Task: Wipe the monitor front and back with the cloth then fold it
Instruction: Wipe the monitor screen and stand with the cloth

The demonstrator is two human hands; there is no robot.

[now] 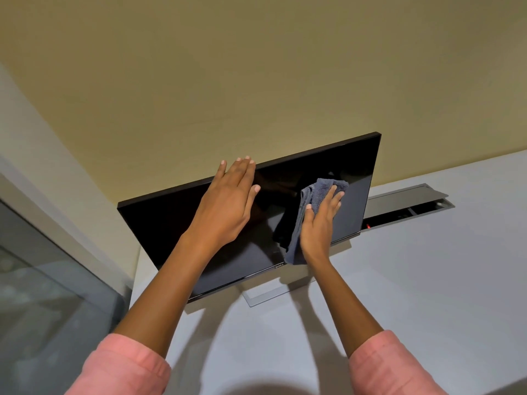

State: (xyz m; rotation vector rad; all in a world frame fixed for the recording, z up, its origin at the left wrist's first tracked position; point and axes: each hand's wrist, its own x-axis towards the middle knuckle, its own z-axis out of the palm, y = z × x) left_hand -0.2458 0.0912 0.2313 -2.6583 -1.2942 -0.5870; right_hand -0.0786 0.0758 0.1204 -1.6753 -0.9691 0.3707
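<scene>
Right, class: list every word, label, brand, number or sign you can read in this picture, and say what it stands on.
Small logo on the monitor's bottom bezel: too small and blurred to read for certain.
Red light in the desk's cable box: a glow, no text.
Cloth, wall and desk: no text.

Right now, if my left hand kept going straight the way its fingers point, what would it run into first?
Probably nothing nearby. The left hand rests flat at the monitor top edge, fingers reaching past it, up and away. Beyond that lies only the beige wall, though depth to it is unclear.
</scene>
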